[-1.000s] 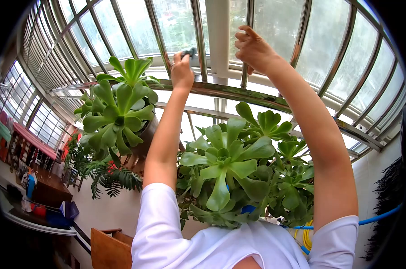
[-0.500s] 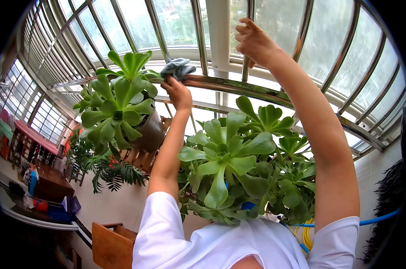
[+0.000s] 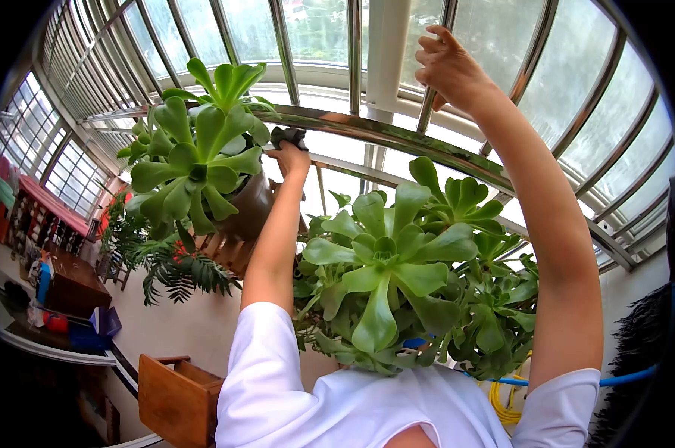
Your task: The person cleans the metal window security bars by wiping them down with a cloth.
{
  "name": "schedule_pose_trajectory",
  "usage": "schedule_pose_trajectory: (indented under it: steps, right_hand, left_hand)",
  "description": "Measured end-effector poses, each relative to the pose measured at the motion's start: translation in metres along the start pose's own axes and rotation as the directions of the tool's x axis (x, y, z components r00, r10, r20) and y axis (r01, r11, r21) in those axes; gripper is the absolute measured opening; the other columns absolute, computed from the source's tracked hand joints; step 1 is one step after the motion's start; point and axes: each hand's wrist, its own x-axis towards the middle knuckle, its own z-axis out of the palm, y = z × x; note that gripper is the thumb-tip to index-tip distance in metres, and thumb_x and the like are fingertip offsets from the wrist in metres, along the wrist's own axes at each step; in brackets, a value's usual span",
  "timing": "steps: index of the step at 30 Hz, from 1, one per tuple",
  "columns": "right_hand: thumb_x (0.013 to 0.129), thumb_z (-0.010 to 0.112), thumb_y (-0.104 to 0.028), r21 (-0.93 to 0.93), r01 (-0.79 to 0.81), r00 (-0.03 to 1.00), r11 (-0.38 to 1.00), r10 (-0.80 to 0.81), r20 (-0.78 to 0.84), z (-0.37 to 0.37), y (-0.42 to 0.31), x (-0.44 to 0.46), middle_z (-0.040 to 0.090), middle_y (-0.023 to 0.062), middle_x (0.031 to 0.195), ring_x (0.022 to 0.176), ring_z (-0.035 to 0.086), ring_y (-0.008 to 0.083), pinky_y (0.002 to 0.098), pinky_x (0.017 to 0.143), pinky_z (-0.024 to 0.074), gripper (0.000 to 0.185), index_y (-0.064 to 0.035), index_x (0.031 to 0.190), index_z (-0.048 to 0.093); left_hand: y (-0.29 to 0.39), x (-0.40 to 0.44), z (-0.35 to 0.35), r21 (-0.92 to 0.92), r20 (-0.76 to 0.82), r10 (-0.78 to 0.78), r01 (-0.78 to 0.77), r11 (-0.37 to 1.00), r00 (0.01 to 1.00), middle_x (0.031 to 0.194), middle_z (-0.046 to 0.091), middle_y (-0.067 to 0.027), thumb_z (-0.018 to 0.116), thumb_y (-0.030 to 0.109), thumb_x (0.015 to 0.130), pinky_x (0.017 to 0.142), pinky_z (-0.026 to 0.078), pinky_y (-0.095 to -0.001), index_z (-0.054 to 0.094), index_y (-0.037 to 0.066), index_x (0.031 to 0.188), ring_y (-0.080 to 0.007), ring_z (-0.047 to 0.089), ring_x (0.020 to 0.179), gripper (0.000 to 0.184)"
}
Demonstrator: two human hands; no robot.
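Note:
My left hand (image 3: 291, 160) is closed on a crumpled grey cloth (image 3: 288, 137), just below the shiny metal handrail (image 3: 397, 137) and beside a potted succulent (image 3: 197, 172). Whether the cloth presses on metal there is hard to see. Higher up, my right hand (image 3: 457, 73) has its fingers curled round a vertical metal bar (image 3: 425, 113) of the window railing. Between my arms, close to my chest, spreads a large green succulent (image 3: 384, 257) with broad leaves.
The left succulent grows in a brown pot (image 3: 248, 209). Behind the bars are window panes (image 3: 319, 33). A wooden stool (image 3: 175, 396) stands at lower left, near a fern-like plant (image 3: 184, 280). At right run a blue hose (image 3: 628, 377) and a coiled yellow hose (image 3: 505, 399).
My left hand and the cloth have dropped from the top of the handrail to just below it. My right hand stays on the bar while the view has shifted slightly.

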Motion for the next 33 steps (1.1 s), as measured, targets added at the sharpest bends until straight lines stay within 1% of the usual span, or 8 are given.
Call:
schedule_pose_trajectory:
  steps: [5,7,11,15,19,21,23,33]
  right_hand:
    - [0.051,0.08,-0.047,-0.048,-0.007,0.997,0.999,0.011,0.072,-0.007,-0.001,0.0,0.06,-0.0131,0.086,0.113,0.047,0.0108,0.04,0.11,0.0096,0.031,-0.0274,0.074,0.071]
    - [0.051,0.08,-0.047,-0.05,-0.005,0.996,0.999,0.009,0.087,-0.006,0.0,0.001,0.06,-0.0131,0.085,0.112,0.047,0.0109,0.0401,0.11,0.0097,0.031,-0.0273,0.074,0.071]
    - [0.051,0.08,-0.047,-0.034,-0.007,0.998,0.999,0.009,0.058,-0.007,0.0,0.001,0.059,-0.0125,0.084,0.11,0.048,0.0109,0.0397,0.11,0.01,0.031,-0.0272,0.073,0.071]
    - [0.052,0.08,-0.044,-0.009,-0.022,0.996,1.0,0.023,0.086,-0.01,-0.001,0.0,0.06,-0.0113,0.085,0.111,0.047,0.0111,0.0388,0.11,0.0108,0.031,-0.0257,0.076,0.071]
    - [0.053,0.08,-0.043,0.002,-0.022,0.996,1.0,0.022,0.088,-0.013,-0.001,0.0,0.06,-0.0109,0.086,0.112,0.047,0.0116,0.0389,0.111,0.0113,0.031,-0.0248,0.077,0.071]
    - [0.053,0.08,-0.042,0.02,-0.015,0.995,1.0,0.013,0.1,-0.013,0.0,0.0,0.061,-0.0105,0.087,0.112,0.047,0.0121,0.0386,0.111,0.0118,0.031,-0.0245,0.077,0.071]
    - [0.053,0.08,-0.043,0.024,-0.015,0.995,1.0,0.013,0.095,-0.011,0.0,0.001,0.061,-0.0105,0.086,0.112,0.047,0.0122,0.0387,0.111,0.0118,0.031,-0.0245,0.077,0.071]
    - [0.053,0.079,-0.045,-0.064,-0.026,0.995,0.998,0.032,0.097,-0.011,-0.003,0.0,0.061,-0.0112,0.088,0.113,0.047,0.0121,0.0389,0.111,0.0114,0.031,-0.0261,0.076,0.071]
  left_hand:
    - [-0.003,0.0,-0.008,0.385,0.18,0.012,-0.082,0.919,0.984,0.129,0.038,-0.0281,0.05,0.009,0.086,0.083,0.052,-0.0431,0.054,-0.008,0.106,-0.0385,0.06,0.099,0.026]
    - [0.002,-0.005,-0.002,0.42,0.328,0.233,-0.362,0.832,0.916,0.133,0.038,-0.0264,0.053,0.011,0.086,0.083,0.053,-0.0392,0.057,-0.006,0.106,-0.0351,0.06,0.101,0.027]
    - [0.013,-0.049,0.022,0.173,0.536,0.623,-0.796,0.579,0.57,0.128,0.04,-0.0333,0.048,0.001,0.079,0.076,0.051,-0.0475,0.051,0.002,0.108,-0.0404,0.063,0.087,0.029]
    - [0.042,-0.087,0.004,-0.029,0.537,0.714,-0.837,0.546,0.448,0.121,0.047,-0.027,0.051,0.001,0.077,0.073,0.052,-0.0451,0.055,0.007,0.105,-0.0358,0.064,0.084,0.029]
    - [0.011,-0.044,0.031,0.489,0.31,0.621,-0.681,0.545,0.72,0.112,0.057,-0.0228,0.056,0.01,0.078,0.066,0.055,-0.0388,0.06,0.0,0.096,-0.0257,0.067,0.074,0.021]
    - [-0.009,-0.009,0.026,0.286,0.074,0.364,-0.369,0.884,0.928,0.106,0.058,-0.0196,0.053,0.01,0.083,0.061,0.055,-0.036,0.054,-0.008,0.103,-0.0269,0.067,0.074,0.027]
    - [-0.026,0.01,0.018,0.52,-0.017,0.337,-0.28,0.807,0.941,0.104,0.058,-0.0181,0.048,0.012,0.087,0.065,0.055,-0.0376,0.045,-0.01,0.109,-0.0287,0.067,0.079,0.032]
    - [0.034,-0.067,-0.007,0.179,0.444,0.477,-0.596,0.782,0.759,0.097,0.059,-0.0248,0.051,0.009,0.082,0.078,0.05,-0.0482,0.058,0.002,0.099,-0.0421,0.06,0.087,0.02]
